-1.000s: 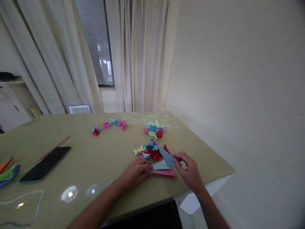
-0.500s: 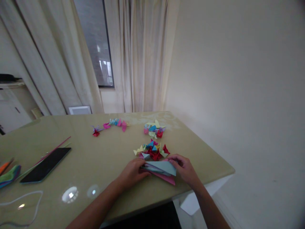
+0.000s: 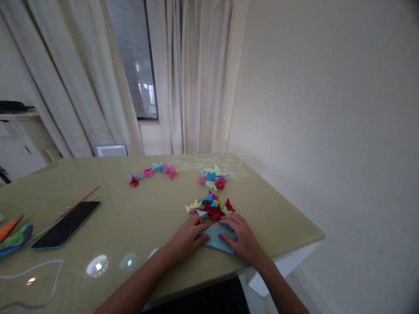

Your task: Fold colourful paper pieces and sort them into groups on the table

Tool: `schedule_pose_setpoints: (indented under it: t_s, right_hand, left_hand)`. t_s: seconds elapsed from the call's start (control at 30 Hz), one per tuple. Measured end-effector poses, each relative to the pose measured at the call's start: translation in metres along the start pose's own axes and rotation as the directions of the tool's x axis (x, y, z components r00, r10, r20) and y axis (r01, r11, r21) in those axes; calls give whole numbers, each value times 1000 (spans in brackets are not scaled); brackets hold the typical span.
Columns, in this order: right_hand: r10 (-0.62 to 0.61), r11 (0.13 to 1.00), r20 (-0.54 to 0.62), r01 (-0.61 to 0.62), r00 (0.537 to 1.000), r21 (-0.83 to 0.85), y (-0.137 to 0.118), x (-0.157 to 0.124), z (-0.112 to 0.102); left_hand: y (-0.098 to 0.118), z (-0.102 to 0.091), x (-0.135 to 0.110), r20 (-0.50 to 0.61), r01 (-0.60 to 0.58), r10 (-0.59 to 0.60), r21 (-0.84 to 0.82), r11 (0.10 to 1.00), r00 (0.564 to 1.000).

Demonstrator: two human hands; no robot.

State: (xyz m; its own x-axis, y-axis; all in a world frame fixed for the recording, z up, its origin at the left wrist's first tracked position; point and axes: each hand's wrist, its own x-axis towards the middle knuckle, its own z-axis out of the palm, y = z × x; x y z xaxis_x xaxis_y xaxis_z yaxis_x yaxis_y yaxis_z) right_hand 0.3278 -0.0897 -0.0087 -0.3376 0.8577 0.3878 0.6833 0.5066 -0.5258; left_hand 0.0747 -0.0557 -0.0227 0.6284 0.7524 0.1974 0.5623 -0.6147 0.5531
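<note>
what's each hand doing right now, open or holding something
Left hand: holding the left end of the light blue folded paper.
Right hand: holding the same paper's right side, thumb on top.

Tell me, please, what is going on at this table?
A person has both bare hands on a piece of pale blue paper near the table's front edge, the left hand at one side and the right hand at the other. Just beyond them lies a cluster of colourful folded paper pieces, with more folded pieces farther back.
</note>
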Motion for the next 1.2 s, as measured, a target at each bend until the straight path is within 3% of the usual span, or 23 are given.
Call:
schedule_pose_setpoints:
  t_s: [0.2, 0.37, 0.73, 0.93, 1.2]
  right_hand:
    - [34, 980, 97, -14, 995, -200, -3, -4, 2]
    - [-6, 965, 121, 38, 993, -260, -3, -4, 4]
    - [14, 983, 81, 1, 997, -183, -2, -7, 8]
    - [38, 986, 96, -22, 995, -166, -5, -6, 6]
    - [-19, 991, 110, 34, 994, -133, -6, -6, 6]
  left_hand:
    - [0, 0, 1, 20, 40, -39, -44, 998, 999]
    - [7, -2, -2, 1, -38, 38, 11, 999, 999]
    - [11, -9, -3, -24, -108, 113, 140, 984, 993]
    - [6, -10, -3, 4, -194, 196, 156, 968, 981]
    - [4, -7, -1, 0, -190, 191, 113, 975, 982]
